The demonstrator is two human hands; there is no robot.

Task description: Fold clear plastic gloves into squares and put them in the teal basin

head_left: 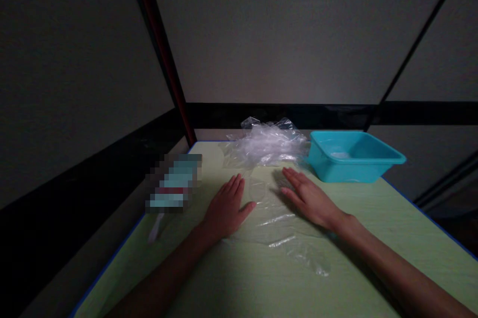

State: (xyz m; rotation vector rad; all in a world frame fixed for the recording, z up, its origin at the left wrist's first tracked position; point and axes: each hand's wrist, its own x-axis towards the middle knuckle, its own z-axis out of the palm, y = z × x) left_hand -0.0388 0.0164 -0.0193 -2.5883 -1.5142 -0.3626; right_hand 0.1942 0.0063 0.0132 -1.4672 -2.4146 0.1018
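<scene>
A clear plastic bag [267, 216] lies spread on the pale green table between my two hands, with creases along its near edge. My left hand [226, 207] rests flat at the bag's left side, fingers stretched forward and thumb pointing inward. On the other side, my right hand [308, 197] is open with its fingers extended, over or just above the bag's right part; whether it touches cannot be made out. Behind both hands sits a crumpled heap of clear plastic bags [271, 143]. Neither hand grips anything.
A turquoise plastic basin [351, 168] stands at the back right, with something whitish inside. At the left edge lies a blurred-out rectangular item [175, 181], with a pale strip [155, 228] near it. Walls border the table [403, 218] behind and on the left.
</scene>
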